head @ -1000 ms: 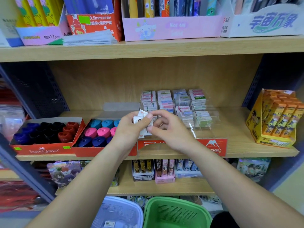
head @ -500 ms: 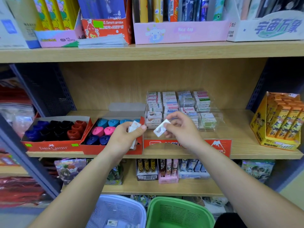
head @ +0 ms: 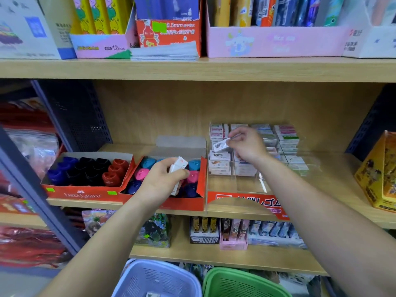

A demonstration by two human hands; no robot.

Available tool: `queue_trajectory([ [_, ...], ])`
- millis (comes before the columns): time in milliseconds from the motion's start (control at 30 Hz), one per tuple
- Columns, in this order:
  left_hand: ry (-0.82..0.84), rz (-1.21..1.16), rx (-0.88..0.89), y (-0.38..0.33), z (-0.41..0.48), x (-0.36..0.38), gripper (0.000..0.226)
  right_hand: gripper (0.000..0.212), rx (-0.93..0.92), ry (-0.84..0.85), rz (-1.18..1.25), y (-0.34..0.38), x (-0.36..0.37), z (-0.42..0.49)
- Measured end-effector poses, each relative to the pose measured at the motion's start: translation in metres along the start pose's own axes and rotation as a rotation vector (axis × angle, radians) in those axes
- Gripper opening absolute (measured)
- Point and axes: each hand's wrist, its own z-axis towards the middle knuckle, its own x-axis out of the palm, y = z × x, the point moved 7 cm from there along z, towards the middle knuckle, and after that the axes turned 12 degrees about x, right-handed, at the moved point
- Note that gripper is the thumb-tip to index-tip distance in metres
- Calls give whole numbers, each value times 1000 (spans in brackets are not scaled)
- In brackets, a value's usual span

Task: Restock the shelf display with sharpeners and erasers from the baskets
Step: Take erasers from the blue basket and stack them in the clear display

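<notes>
**Right hand (head: 246,146) carries single eraser (head: 220,145) to the rear stacks**

Half a second ago the right hand was low, near the front of the clear display tray (head: 308,166). It has since gone up and back to the tray's rear left corner. The two hands, close together before, are now well apart.

Thumb and forefinger pinch the one wrapped eraser, tilted, at the back-left column of the stacked erasers (head: 287,136). I cannot tell whether it touches that column.

The left hand (head: 160,181) grips a bundle of erasers (head: 178,168) and hovers over the right sharpener box (head: 201,183), toward its right wall. That wall stands just beside the tray's left edge. A second sharpener box (head: 85,195) sits at its other side, both along the shelf's front edge.

Stacks fill the tray's rear rows, while its front rows show clear floor up to the red label strip (head: 246,203). Right of the tray, bare shelf board (head: 334,189) runs to a yellow carton (head: 377,174) at the right end.

Below the shelves, a lavender basket (head: 132,281) and a green basket (head: 214,281) sit side by side.
</notes>
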Motion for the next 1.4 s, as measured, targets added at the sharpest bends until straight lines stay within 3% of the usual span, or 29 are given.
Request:
queue_trajectory([
  [400, -27, -7, 44, 0, 8, -6, 16, 10, -245, -152, -437, -1, 24, 8],
  [567, 3, -14, 68, -5, 7, -1, 21, 11, -245, -159, -247, 12, 1, -16],
  [800, 62, -92, 153, -37, 1, 28, 24, 15, -170, 381, 109, 35, 21, -95],
  [1067, 145, -36, 201, -57, -12, 41, 25, 16, -158, 373, 208, 42, 3, -121],
  [1267, 3, -66, 145, -54, -10, 27, 19, 9, -47, 335, 414, 26, -15, -116],
  [1400, -12, -68, 141, -57, -13, 25, 14, 9, -15, 376, 411, 15, -16, -120],
])
